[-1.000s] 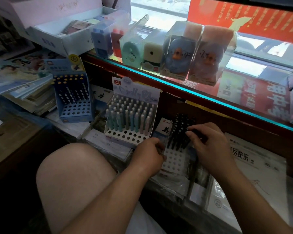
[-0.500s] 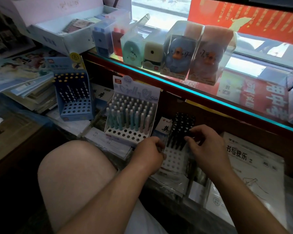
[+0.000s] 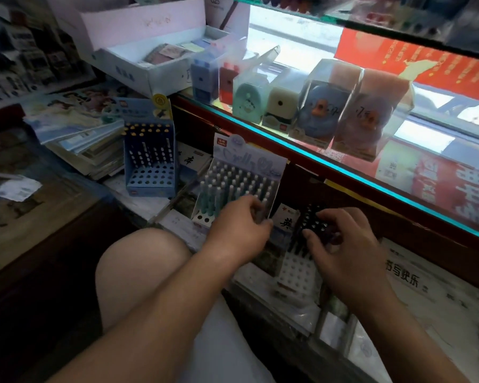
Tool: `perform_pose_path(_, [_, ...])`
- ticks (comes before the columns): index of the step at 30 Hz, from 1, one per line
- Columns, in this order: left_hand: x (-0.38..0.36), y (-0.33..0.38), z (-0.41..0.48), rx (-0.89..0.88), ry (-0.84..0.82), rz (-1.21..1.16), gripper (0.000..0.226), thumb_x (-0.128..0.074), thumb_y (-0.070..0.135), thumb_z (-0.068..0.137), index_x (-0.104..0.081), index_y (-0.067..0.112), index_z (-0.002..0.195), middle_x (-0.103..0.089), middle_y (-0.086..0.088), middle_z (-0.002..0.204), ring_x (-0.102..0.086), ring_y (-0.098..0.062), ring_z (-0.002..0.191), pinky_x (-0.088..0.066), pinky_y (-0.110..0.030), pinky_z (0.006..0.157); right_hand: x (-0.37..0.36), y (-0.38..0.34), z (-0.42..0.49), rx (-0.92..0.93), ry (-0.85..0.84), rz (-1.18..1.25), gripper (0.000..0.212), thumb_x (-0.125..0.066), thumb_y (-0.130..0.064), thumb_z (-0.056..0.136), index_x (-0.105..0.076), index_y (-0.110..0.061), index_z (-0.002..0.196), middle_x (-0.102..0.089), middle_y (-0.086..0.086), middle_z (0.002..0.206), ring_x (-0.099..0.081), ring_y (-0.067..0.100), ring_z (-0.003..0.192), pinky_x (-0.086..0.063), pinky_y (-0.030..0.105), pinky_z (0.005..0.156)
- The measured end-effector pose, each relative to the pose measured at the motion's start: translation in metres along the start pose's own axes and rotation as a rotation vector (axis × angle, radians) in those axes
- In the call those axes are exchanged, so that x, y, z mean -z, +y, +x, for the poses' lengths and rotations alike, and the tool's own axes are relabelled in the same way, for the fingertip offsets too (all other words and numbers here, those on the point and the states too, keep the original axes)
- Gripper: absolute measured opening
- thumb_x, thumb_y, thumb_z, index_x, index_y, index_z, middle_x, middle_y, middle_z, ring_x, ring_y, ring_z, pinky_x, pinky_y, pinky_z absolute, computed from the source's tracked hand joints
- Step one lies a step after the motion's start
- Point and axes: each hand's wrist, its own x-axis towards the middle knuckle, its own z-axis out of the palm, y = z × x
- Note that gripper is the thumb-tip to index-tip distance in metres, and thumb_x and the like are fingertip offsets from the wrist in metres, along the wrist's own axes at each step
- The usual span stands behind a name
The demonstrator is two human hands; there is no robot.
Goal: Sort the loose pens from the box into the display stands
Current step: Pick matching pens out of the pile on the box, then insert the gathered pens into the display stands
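A white stand (image 3: 293,272) with rows of holes holds black pens (image 3: 304,217) in its back rows. My right hand (image 3: 343,247) is over them, with thumb and fingers curled round a black pen. To its left a stand (image 3: 202,217) is filled with pastel pens (image 3: 233,183). My left hand (image 3: 241,225) covers that stand's front right corner, fingers and thumb curled round pens there. A blue stand (image 3: 150,172) with several pens is further left. What the left palm hides I cannot tell.
A glass counter edge (image 3: 343,167) runs just behind the stands, with boxed sharpeners (image 3: 324,106) on it. An open white box (image 3: 150,59) sits at the back left above stacked booklets (image 3: 83,139). Plastic-wrapped booklets (image 3: 415,288) lie under and right of the stands. My bare knee (image 3: 141,272) is below.
My left hand has moved up and left from the white stand's edge to the pastel stand's front right corner. My right hand stays on the black pens, shifted slightly.
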Motion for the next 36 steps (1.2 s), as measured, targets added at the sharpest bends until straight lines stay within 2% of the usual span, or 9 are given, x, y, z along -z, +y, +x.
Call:
perform_pose_path(6, [0.128, -0.012, -0.022, -0.071, 0.164, -0.073, 0.026, -0.073, 0.034, 0.091, -0.062, 0.030, 0.115, -0.065, 0.010, 0.106, -0.064, -0.004, 0.096, -0.055, -0.023, 0.075, -0.017, -0.071, 0.039, 0.156, -0.253, 0.171, 0.048, -0.071, -0.040, 0.085, -0.056, -0.030, 0.130, -0.050, -0.016, 0.122, -0.054, -0.003, 0.106, -0.049, 0.015, 0.081])
perform_pose_path(10, [0.207, -0.061, -0.052, 0.037, 0.346, -0.005, 0.035, -0.077, 0.040, 0.087, -0.060, 0.033, 0.117, -0.063, 0.008, 0.114, -0.064, -0.008, 0.104, -0.054, -0.033, 0.090, -0.051, -0.140, 0.068, 0.269, -0.372, 0.258, 0.049, -0.075, -0.036, 0.085, -0.056, -0.034, 0.131, -0.051, -0.016, 0.120, -0.057, 0.002, 0.106, -0.056, 0.031, 0.090])
perform_pose_path(14, [0.261, -0.116, -0.090, 0.238, 0.412, 0.031, 0.055, -0.076, 0.043, 0.086, -0.049, 0.033, 0.134, -0.052, 0.005, 0.135, -0.053, -0.015, 0.128, -0.047, -0.036, 0.101, -0.099, -0.217, 0.091, 0.440, -0.576, 0.221, 0.061, -0.072, -0.050, 0.085, -0.049, -0.036, 0.140, -0.046, -0.015, 0.126, -0.053, 0.003, 0.114, -0.052, 0.029, 0.095])
perform_pose_path(17, [0.285, -0.157, -0.117, 0.340, 0.450, 0.095, 0.073, -0.076, 0.046, 0.086, -0.040, 0.029, 0.147, -0.044, 0.000, 0.149, -0.046, -0.017, 0.137, -0.042, -0.032, 0.104, -0.144, -0.274, 0.098, 0.555, -0.745, 0.184, 0.066, -0.072, -0.054, 0.085, -0.046, -0.036, 0.143, -0.046, -0.013, 0.132, -0.053, 0.008, 0.119, -0.052, 0.035, 0.099])
perform_pose_path(22, [0.316, -0.222, -0.157, 0.479, 0.507, 0.136, 0.082, -0.080, 0.053, 0.079, -0.041, 0.025, 0.145, -0.050, 0.005, 0.137, -0.051, -0.012, 0.119, -0.044, -0.030, 0.102, -0.224, -0.351, 0.092, 0.685, -0.896, 0.099, 0.068, -0.076, -0.051, 0.083, -0.047, -0.033, 0.142, -0.050, -0.009, 0.135, -0.053, 0.013, 0.122, -0.049, 0.034, 0.101])
perform_pose_path(26, [0.330, -0.269, -0.180, 0.579, 0.538, 0.209, 0.099, -0.072, 0.074, 0.066, -0.037, 0.029, 0.147, -0.049, 0.001, 0.142, -0.057, -0.020, 0.121, -0.050, -0.041, 0.104, -0.279, -0.393, 0.074, 0.744, -0.991, 0.045, 0.055, -0.076, -0.043, 0.087, -0.055, -0.028, 0.135, -0.054, -0.008, 0.125, -0.057, 0.016, 0.116, -0.051, 0.034, 0.094])
perform_pose_path(29, [0.332, -0.291, -0.192, 0.629, 0.551, 0.257, 0.089, -0.075, 0.065, 0.075, -0.039, 0.026, 0.146, -0.050, -0.003, 0.139, -0.055, -0.022, 0.122, -0.051, -0.040, 0.102, -0.316, -0.416, 0.063, 0.791, -0.978, -0.063, 0.047, -0.073, -0.041, 0.090, -0.059, -0.023, 0.131, -0.061, 0.000, 0.121, -0.060, 0.020, 0.107, -0.054, 0.040, 0.093])
perform_pose_path(32, [0.332, -0.313, -0.199, 0.651, 0.566, 0.248, 0.077, -0.076, 0.056, 0.081, -0.043, 0.025, 0.143, -0.048, 0.000, 0.135, -0.051, -0.019, 0.125, -0.047, -0.037, 0.104, -0.347, -0.429, 0.057, 0.778, -0.910, -0.090, 0.034, -0.073, -0.042, 0.089, -0.064, -0.021, 0.114, -0.066, 0.001, 0.104, -0.063, 0.019, 0.093, -0.057, 0.039, 0.083])
perform_pose_path(36, [0.337, -0.328, -0.198, 0.695, 0.595, 0.191, 0.057, -0.076, 0.052, 0.083, -0.051, 0.028, 0.128, -0.049, 0.004, 0.124, -0.056, -0.016, 0.110, -0.051, -0.036, 0.094, -0.375, -0.441, 0.043, 0.736, -0.917, -0.082, 0.028, -0.074, -0.047, 0.088, -0.061, -0.024, 0.098, -0.063, -0.005, 0.088, -0.062, 0.016, 0.082, -0.057, 0.036, 0.073])
